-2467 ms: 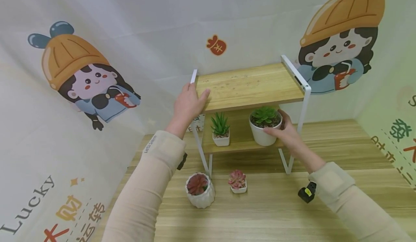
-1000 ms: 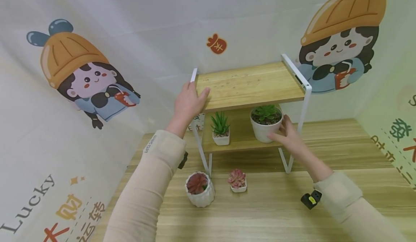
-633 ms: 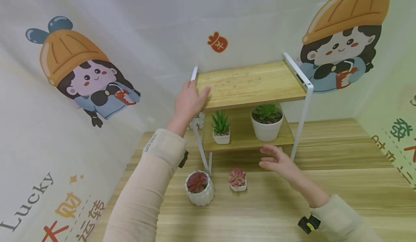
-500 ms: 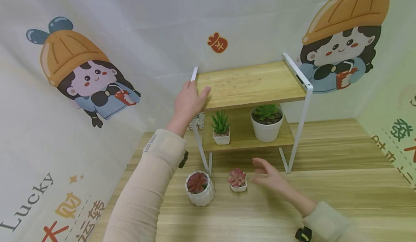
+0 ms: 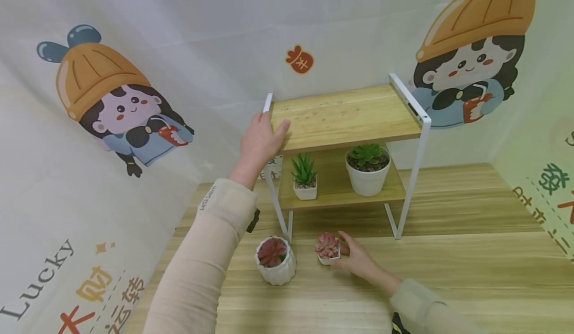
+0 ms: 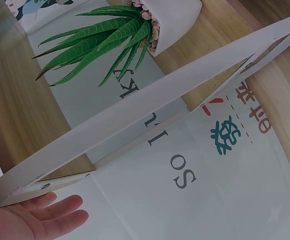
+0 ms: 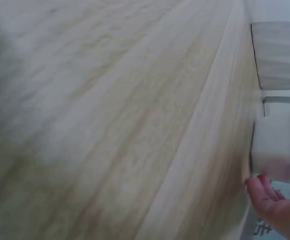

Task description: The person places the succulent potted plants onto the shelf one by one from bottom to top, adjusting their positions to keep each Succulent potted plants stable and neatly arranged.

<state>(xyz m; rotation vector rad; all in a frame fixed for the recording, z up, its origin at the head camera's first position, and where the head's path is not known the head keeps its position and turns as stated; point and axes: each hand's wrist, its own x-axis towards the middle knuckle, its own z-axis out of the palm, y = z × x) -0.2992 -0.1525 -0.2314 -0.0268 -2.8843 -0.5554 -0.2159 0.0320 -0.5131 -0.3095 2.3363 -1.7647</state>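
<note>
My left hand (image 5: 262, 139) grips the top left corner of a two-tier wooden shelf (image 5: 350, 117), thumb over the board and fingers outside the white metal frame (image 6: 135, 107). On the table in front, my right hand (image 5: 356, 259) reaches the small pink succulent (image 5: 327, 246) in its square white pot (image 5: 329, 261). Its thumb and fingers are spread around the right side; in the right wrist view the fingertips (image 7: 255, 185) are right at the pot's lower corner. That view is blurred.
On the lower tier stand a spiky green aloe-like plant (image 5: 305, 172) at left and a larger potted green succulent (image 5: 367, 177) at right. A dark red succulent in a ribbed white pot (image 5: 276, 269) sits on the table left of the small one. Printed cloth (image 5: 224, 50) hangs behind.
My right hand has let go of the larger green succulent on the lower tier and moved down and left to the pink one. My left hand keeps its place on the shelf.
</note>
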